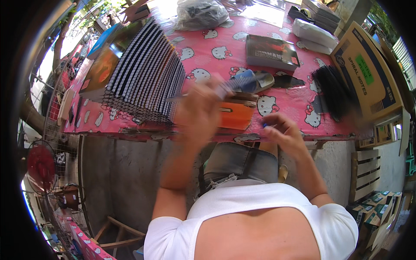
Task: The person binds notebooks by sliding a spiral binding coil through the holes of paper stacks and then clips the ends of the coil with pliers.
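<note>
My left hand (198,106), smeared by motion, is over the near middle of the table. It appears closed on a blurred blue-and-whitish cylindrical thing (238,83), which points to the right. My right hand (287,133) is at the table's front edge, fingers curled, with a small blue thing (264,125) at its fingertips. Under and beside the left hand lies an orange flat piece (236,115) with a wooden-looking strip along its far side. To the left rises a tall stack of spiral-bound notebooks (143,73), close to my left hand.
The table has a pink cartoon-print cover (201,56). A stack of dark-covered notebooks (272,51) lies beyond my hands, near a rounded metallic-looking thing (263,81). At right are black spiral coils (333,93) and a cardboard box (368,73). A plastic-wrapped bundle (201,15) stands at the back.
</note>
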{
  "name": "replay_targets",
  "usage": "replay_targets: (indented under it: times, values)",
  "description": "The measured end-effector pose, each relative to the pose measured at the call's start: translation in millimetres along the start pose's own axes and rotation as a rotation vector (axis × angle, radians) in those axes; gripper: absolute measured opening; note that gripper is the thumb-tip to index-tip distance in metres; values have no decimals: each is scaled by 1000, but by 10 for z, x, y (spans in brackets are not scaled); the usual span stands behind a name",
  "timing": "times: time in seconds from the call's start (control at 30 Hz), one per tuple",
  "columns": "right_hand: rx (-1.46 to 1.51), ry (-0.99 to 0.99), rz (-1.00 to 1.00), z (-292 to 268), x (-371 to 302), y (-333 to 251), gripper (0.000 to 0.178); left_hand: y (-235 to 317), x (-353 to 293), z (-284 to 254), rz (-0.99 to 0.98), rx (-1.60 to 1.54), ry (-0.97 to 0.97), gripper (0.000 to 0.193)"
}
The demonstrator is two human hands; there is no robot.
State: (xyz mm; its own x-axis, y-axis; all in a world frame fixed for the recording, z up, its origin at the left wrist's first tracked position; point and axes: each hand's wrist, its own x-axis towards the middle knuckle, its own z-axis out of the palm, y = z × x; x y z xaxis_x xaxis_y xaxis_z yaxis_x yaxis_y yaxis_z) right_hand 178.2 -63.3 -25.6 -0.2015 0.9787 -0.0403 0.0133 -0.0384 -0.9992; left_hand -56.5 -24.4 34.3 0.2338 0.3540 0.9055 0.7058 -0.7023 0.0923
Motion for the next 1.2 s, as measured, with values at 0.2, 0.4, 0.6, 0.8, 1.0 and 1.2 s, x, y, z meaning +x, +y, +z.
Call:
replay_targets:
  times: [0.2,0.4,0.6,0.8,1.0,1.2]
  values:
    - [-1133,274,-504,-783,348,604,33,-1014,1160,-1484,-204,105,848,29]
    - [-887,719,-439,-1872,1741,502,32,-2301,487,-1695,-788,186,678,37]
    - [-218,679,225,-1957,2379,348,43,-2419,254,-1550,-825,-219,901,23]
    - [-826,599,326,-2318,2285,249,40,-2248,335,-1491,-741,-6,690,21]
    - [-511,670,-320,-977,1279,-110,26,-279,538,-721,-208,-251,615,43]
    - [-56,270,-600,-61,616,-10,31,-366,232,173,-767,-662,-66,35]
